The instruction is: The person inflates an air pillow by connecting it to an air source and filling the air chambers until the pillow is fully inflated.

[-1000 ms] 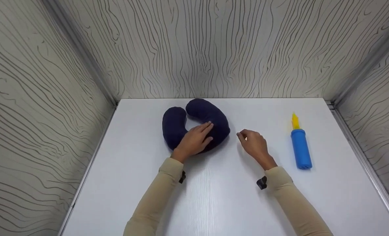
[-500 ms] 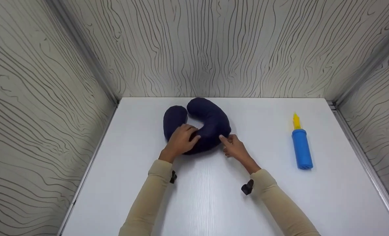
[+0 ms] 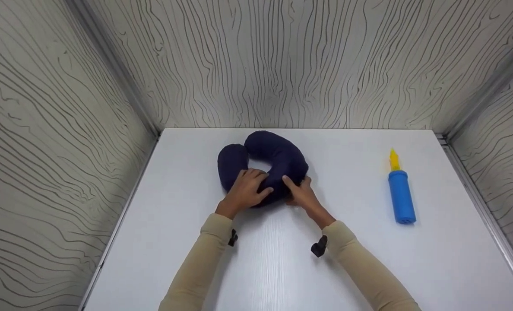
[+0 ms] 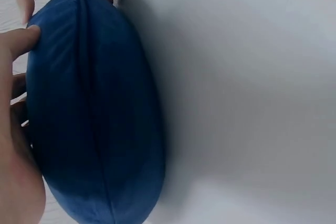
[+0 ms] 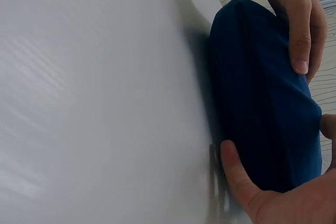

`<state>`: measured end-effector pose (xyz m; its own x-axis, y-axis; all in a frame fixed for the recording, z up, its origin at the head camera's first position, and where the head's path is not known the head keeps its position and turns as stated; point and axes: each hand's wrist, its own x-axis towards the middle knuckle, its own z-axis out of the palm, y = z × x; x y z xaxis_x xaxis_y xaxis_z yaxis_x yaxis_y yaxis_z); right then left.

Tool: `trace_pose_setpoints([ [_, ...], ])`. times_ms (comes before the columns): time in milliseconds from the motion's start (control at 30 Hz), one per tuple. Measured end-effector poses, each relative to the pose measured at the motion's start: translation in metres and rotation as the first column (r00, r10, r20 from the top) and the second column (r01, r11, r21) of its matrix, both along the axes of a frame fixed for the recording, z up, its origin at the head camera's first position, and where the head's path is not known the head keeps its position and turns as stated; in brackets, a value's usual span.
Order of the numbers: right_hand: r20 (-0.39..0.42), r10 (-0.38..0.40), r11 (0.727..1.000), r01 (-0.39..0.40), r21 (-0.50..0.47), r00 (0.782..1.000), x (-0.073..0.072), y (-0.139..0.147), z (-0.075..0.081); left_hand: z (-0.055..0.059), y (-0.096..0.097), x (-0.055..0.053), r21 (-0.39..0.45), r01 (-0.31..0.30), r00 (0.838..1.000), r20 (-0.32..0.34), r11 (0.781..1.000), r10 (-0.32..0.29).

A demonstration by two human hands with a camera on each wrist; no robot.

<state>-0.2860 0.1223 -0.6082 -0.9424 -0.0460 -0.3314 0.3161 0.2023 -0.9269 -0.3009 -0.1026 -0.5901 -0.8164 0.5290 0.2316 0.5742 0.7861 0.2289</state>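
A dark navy U-shaped neck pillow (image 3: 282,155) lies on the white table, its two ends toward the back wall. My left hand (image 3: 244,191) holds its near curve, fingers bent over the inner edge and thumb on the top. At the near right of the curve, my right hand (image 3: 303,193) grips the pillow with the thumb above and the other fingers at its lower side, partly hidden. A seam runs along the pillow's outer side (image 4: 100,103) in the left wrist view. In the right wrist view, fingers of both hands touch the pillow (image 5: 262,93).
On the right of the table (image 3: 433,259) lies a blue hand pump (image 3: 401,196) with a yellow nozzle (image 3: 394,160) pointing to the back. Wood-patterned walls (image 3: 273,65) stand behind and at both sides. A black wrist camera (image 3: 319,246) hangs under the right sleeve.
My right hand has moved left from beside the pillow and taken hold of its near right edge. My left hand has slid left and bent its fingers over the inner edge.
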Motion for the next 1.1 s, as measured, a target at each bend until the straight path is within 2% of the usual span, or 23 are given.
trace_pose_setpoints([
  [167,-0.064,-0.052,0.999,0.052,-0.009,0.997,-0.005,0.002,0.005,0.006,0.008,0.005,0.001,0.05,0.998,0.033,0.999,-0.05],
  [267,-0.115,-0.082,0.996,0.084,0.009,0.99,-0.01,0.008,0.011,0.011,0.012,0.005,0.038,0.097,0.993,0.059,0.995,-0.1],
  [333,-0.143,-0.095,0.994,0.101,0.031,0.985,-0.014,0.015,0.017,0.016,0.013,0.004,0.066,0.119,0.991,0.054,0.991,-0.123],
  [400,-0.158,-0.094,0.993,0.103,0.055,0.983,-0.019,0.022,0.024,0.021,0.013,0.001,0.098,0.133,0.991,0.019,0.986,-0.136],
  [500,-0.187,-0.061,0.991,0.082,0.107,0.981,-0.025,0.034,0.036,0.029,0.009,-0.005,0.169,0.137,0.989,-0.085,0.976,-0.124],
  [633,-0.233,0.0,0.986,0.039,0.162,0.973,-0.029,0.052,0.05,0.041,0.002,-0.013,0.285,0.1,0.974,-0.223,0.953,-0.036],
  [700,-0.261,0.03,0.983,0.019,0.185,0.965,-0.031,0.06,0.055,0.045,-0.001,-0.016,0.331,0.056,0.97,-0.24,0.942,0.027],
  [767,-0.29,0.058,0.978,0.004,0.207,0.955,-0.032,0.067,0.06,0.047,-0.004,-0.018,0.358,0.001,0.974,-0.213,0.934,0.081],
  [867,-0.327,0.107,0.973,-0.031,0.229,0.939,-0.033,0.074,0.067,0.048,-0.006,-0.019,0.377,-0.084,0.984,-0.117,0.922,0.138],
  [967,-0.351,0.147,0.971,-0.068,0.228,0.925,-0.034,0.079,0.072,0.046,-0.006,-0.019,0.369,-0.148,0.987,-0.007,0.918,0.162],
  [1100,-0.365,0.194,0.969,-0.121,0.214,0.911,-0.033,0.084,0.079,0.042,-0.003,-0.018,0.371,-0.194,0.98,0.108,0.908,0.166],
])
